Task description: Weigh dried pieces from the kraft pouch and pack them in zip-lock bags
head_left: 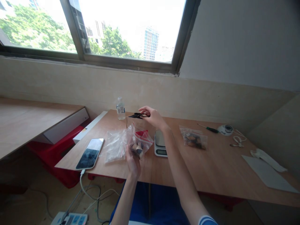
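Note:
My left hand [133, 164] is closed on the lower part of a clear zip bag [147, 141], which stands tilted above the table. Inside the bag are beige and dark pieces and something red; their kinds are hard to make out. Higher up, my right hand [153, 118] pinches a thin black pointed object [136, 115], over and apart from the bag's top; its exact kind is unclear. Beneath my right forearm sits a white kitchen scale [161, 152], partly covered by the arm. Several empty clear plastic bags [114, 147] lie left of the held bag.
A phone [90, 153] on a charging cable lies at the left edge. A water bottle [121, 109] stands at the back. Right of the scale are another filled zip bag [193, 139], a screwdriver [212, 129], a white dome camera [226, 129] and white paper [267, 173].

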### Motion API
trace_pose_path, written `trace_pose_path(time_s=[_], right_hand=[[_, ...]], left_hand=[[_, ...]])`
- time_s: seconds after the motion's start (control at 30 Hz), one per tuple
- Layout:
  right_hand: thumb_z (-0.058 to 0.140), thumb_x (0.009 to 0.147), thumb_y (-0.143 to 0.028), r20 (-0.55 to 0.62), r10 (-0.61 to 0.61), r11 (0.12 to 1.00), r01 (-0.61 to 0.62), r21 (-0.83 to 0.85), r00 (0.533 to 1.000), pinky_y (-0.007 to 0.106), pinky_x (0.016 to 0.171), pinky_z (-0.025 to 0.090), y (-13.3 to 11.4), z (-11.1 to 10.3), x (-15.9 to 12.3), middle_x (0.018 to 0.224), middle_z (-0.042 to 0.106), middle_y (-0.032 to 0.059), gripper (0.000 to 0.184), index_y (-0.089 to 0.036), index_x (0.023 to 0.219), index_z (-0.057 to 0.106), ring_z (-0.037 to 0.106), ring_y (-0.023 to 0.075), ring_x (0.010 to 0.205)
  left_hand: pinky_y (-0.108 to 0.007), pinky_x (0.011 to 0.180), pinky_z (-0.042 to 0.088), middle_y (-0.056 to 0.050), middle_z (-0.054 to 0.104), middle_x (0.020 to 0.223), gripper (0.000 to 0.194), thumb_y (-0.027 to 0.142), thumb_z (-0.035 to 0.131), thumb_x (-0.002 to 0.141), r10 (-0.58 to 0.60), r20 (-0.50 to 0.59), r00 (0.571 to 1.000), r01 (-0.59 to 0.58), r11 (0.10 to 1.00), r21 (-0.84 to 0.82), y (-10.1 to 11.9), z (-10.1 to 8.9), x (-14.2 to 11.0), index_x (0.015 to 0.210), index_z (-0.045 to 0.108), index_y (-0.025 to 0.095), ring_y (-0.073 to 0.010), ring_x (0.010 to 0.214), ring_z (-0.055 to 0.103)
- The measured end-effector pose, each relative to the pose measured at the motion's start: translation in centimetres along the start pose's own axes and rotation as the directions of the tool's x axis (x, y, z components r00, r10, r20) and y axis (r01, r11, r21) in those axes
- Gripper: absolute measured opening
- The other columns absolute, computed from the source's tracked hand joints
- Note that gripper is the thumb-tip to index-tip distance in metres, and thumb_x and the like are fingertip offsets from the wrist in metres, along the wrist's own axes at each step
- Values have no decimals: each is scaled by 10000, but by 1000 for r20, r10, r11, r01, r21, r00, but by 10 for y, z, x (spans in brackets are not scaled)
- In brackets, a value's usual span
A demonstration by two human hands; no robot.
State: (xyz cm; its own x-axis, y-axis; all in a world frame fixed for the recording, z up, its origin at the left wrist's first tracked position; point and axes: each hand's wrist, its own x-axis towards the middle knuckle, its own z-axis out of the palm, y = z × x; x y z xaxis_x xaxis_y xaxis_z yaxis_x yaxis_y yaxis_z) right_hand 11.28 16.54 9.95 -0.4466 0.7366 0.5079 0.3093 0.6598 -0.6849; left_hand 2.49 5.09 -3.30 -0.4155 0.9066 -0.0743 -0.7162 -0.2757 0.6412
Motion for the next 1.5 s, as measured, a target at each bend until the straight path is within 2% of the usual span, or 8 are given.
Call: trace_pose_path(time_s=[0.13, 0.33, 0.6, 0.83, 1.0, 1.17, 1.3, 1.5], right_hand=[[647, 753, -238, -85, -32, 966, 9, -259, 996, 236, 709, 425, -10, -5, 1, 939, 627, 40, 198, -188, 942, 617, 576, 146, 828], [697, 737, -315, -108, 149, 880, -181, -439, 983, 247, 596, 357, -24, -7, -1, 590, 548, -21, 157, -215, 838, 631, 529, 156, 602], [507, 841, -233, -99, 5, 982, -24, -187, 995, 232, 653, 408, -36, -23, -27, 814, 614, 10, 164, -183, 953, 616, 546, 117, 695], [488, 835, -219, 205, 175, 976, -143, -163, 963, 225, 650, 418, -34, -24, -56, 841, 682, 18, 199, -167, 865, 678, 585, 125, 723], [573, 818, -340, 430, 282, 958, -227, -176, 858, 244, 654, 451, -30, -14, -65, 888, 693, 48, 253, -148, 954, 667, 627, 181, 778], [620, 796, -285, 424, 182, 983, -154, -98, 887, 274, 789, 471, -23, -5, -67, 1076, 656, 58, 299, -189, 1079, 612, 612, 204, 961], [673, 746, -249, 453, 112, 994, -102, -47, 884, 276, 789, 469, -17, 1, -66, 1037, 651, 57, 313, -171, 1042, 610, 613, 191, 925], [661, 743, -222, 402, 131, 991, -117, -58, 906, 264, 783, 456, -19, 5, -64, 988, 657, 32, 228, -184, 966, 637, 612, 169, 890]], left_hand=[[-293, 987, 406, -35, 592, 1252, 444, 467, 409, 878, -10, 32, 999, 11, 1000, -26, -1, 0, 0, 1258, 521, 268, -157, 1172, 529], [-284, 1006, 380, -23, 598, 1241, 398, 428, 437, 872, -7, 68, 998, 12, 998, -64, 1, 1, -2, 1211, 559, 259, -158, 1214, 489], [-341, 980, 394, -43, 621, 1188, 461, 307, 453, 818, -23, 191, 981, 46, 992, -115, 2, -4, -3, 1272, 512, 259, -188, 1143, 539], [-359, 1004, 379, -36, 521, 1324, 517, 248, 487, 803, -9, 365, 931, 24, 999, -35, 11, -1, -7, 1318, 466, 286, -227, 1250, 440], [-385, 1024, 362, -67, 545, 1297, 499, 287, 575, 804, 10, 372, 928, -31, 998, 50, 11, 1, -7, 1296, 497, 262, -247, 1243, 449], [-378, 1011, 373, -56, 636, 1156, 410, 331, 666, 753, 20, 306, 952, -82, 979, 188, 2, -6, 0, 1153, 608, 259, -229, 1157, 532], [-379, 994, 388, -60, 665, 1076, 317, 343, 692, 723, 89, 270, 959, -183, 920, 347, -1, -12, 4, 1013, 657, 220, -234, 1125, 553], [-388, 959, 420, -68, 659, 1086, 383, 332, 705, 700, 129, 296, 946, -255, 860, 443, 8, -8, 4, 1059, 635, 220, -245, 1090, 574]])
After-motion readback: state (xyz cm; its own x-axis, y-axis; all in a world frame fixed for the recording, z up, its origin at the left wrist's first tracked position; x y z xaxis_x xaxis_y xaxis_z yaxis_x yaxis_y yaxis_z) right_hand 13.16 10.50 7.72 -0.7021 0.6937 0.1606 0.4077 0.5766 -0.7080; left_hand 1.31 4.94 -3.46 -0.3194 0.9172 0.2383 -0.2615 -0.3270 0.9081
